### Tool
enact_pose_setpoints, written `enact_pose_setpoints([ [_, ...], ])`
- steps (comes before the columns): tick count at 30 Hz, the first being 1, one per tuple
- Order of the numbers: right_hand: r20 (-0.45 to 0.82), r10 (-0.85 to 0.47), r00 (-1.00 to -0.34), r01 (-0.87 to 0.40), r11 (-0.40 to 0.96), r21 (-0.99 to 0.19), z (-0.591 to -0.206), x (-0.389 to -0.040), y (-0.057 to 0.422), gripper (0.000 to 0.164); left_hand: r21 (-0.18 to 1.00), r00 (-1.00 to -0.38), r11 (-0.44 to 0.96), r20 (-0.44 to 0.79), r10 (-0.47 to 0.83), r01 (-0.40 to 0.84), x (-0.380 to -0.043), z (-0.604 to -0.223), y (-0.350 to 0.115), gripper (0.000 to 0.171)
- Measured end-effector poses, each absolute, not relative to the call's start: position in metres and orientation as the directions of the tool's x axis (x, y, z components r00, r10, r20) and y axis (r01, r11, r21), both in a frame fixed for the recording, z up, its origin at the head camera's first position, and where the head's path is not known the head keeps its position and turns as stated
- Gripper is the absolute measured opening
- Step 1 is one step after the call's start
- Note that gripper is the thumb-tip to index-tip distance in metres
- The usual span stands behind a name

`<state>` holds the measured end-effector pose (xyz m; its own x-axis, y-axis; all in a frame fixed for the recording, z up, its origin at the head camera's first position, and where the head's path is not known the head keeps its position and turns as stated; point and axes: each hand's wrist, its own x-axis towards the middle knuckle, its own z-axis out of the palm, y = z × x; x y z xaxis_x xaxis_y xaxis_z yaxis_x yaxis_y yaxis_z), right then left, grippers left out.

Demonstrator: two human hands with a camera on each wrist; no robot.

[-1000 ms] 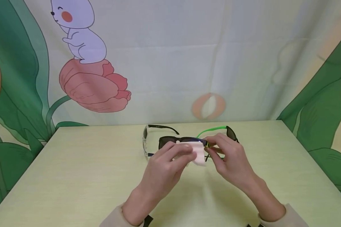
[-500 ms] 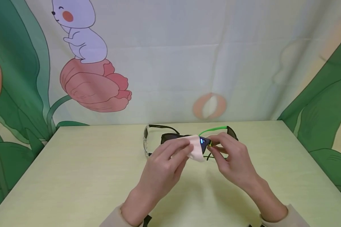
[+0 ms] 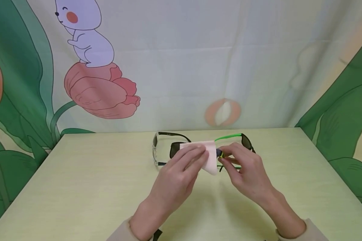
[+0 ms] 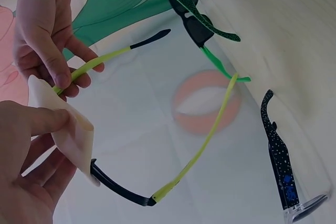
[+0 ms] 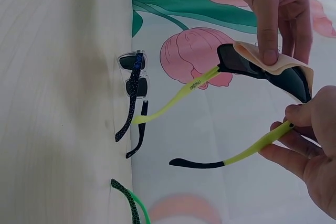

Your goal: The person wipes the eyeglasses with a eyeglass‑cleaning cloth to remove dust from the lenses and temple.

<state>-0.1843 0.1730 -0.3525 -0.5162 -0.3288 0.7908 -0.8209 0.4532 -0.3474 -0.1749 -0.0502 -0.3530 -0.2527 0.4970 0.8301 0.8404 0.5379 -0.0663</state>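
A pair of black-framed sunglasses (image 5: 236, 60) with yellow-green temples is held up in front of me, temples unfolded. My right hand (image 3: 248, 167) pinches it near the hinge at the right end of the frame. My left hand (image 3: 172, 177) holds a pale pink cloth (image 3: 211, 160) folded over the front, thumb on one side and fingers on the other. In the head view the cloth and left fingers cover most of the lenses; only the left lens and a bit of the right corner show. The right wrist view shows the cloth (image 5: 304, 69) along the lenses' upper edge.
Behind the hands, clear-framed sunglasses (image 3: 155, 141) with dark speckled temples stand unfolded on the pale table (image 3: 78, 187). To the right lie black sunglasses (image 3: 246, 142) with a green temple. A printed curtain (image 3: 181, 67) hangs along the table's back edge.
The cloth has shifted up over the sunglasses and now covers more of the right lens, which was partly bare half a second ago. The right hand keeps its grip, almost still.
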Motion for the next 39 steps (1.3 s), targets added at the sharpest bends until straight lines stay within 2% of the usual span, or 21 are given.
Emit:
enact_pose_setpoints([
  [7,0.795,-0.316,-0.518,-0.82,0.449,-0.355,-0.353,-0.183,0.171,0.039,-0.138,-0.2,0.514,0.812,0.548,0.847,-0.171,-0.352,-0.049,0.045],
  [14,0.81,-0.299,-0.504,-0.83,0.427,-0.359,-0.352,-0.182,0.171,0.042,-0.161,-0.115,0.457,0.847,0.519,0.875,-0.171,-0.35,-0.05,0.032],
  [17,0.81,-0.296,-0.506,-0.831,0.419,-0.366,-0.351,-0.181,0.171,0.042,-0.165,-0.099,0.451,0.857,0.505,0.877,-0.172,-0.349,-0.053,0.03],
  [24,0.781,-0.26,-0.568,-0.791,0.436,-0.43,-0.346,-0.179,0.174,0.034,-0.126,-0.153,0.507,0.868,0.472,0.852,-0.176,-0.346,-0.061,0.039],
  [27,0.767,-0.247,-0.592,-0.774,0.44,-0.455,-0.345,-0.178,0.176,0.032,-0.1,-0.173,0.52,0.875,0.451,0.848,-0.178,-0.346,-0.062,0.035],
  [32,0.777,-0.233,-0.585,-0.777,0.435,-0.454,-0.342,-0.178,0.179,0.03,-0.044,-0.214,0.539,0.888,0.406,0.841,-0.181,-0.346,-0.065,0.029],
  [39,0.802,-0.204,-0.562,-0.786,0.435,-0.44,-0.339,-0.18,0.184,0.033,0.025,-0.293,0.587,0.883,0.366,0.809,-0.185,-0.348,-0.073,0.034],
])
